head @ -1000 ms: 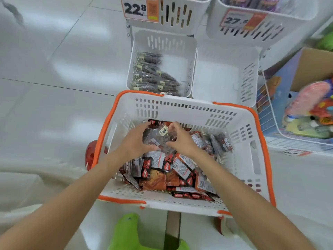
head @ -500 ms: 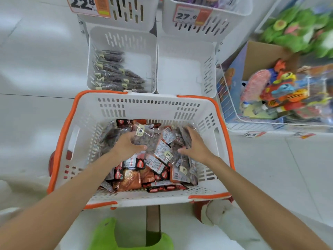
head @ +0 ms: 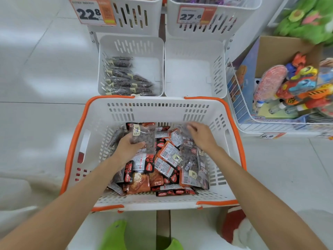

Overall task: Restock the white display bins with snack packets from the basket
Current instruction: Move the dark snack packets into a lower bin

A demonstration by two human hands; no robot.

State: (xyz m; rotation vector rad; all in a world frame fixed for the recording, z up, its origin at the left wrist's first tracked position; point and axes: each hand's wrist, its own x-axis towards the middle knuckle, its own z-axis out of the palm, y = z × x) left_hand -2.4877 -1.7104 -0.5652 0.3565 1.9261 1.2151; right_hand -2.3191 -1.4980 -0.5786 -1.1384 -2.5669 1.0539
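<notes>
A white basket with an orange rim [head: 100, 120] stands on the floor in front of me, full of red and clear snack packets [head: 167, 159]. My left hand [head: 128, 147] grips a clear packet of dark snacks [head: 143, 138], lifted a little above the pile. My right hand [head: 201, 135] reaches into the basket's far right side, fingers curled down onto clear packets there. Beyond the basket are two low white bins: the left bin [head: 131, 44] holds several dark packets [head: 124, 78], the right bin [head: 194, 51] shows only its bare floor.
Two upper bins with price tags 22.8 [head: 93, 12] and 27.6 [head: 192, 15] hang above the low ones. A wire bin of toys [head: 292, 91] stands at right, green plush [head: 310, 17] above it. Green shoes [head: 115, 235] lie at the bottom edge.
My hands have parted: the left has lifted a clear packet of dark snacks, the right has moved to the basket's far right corner. The view has swung slightly.
</notes>
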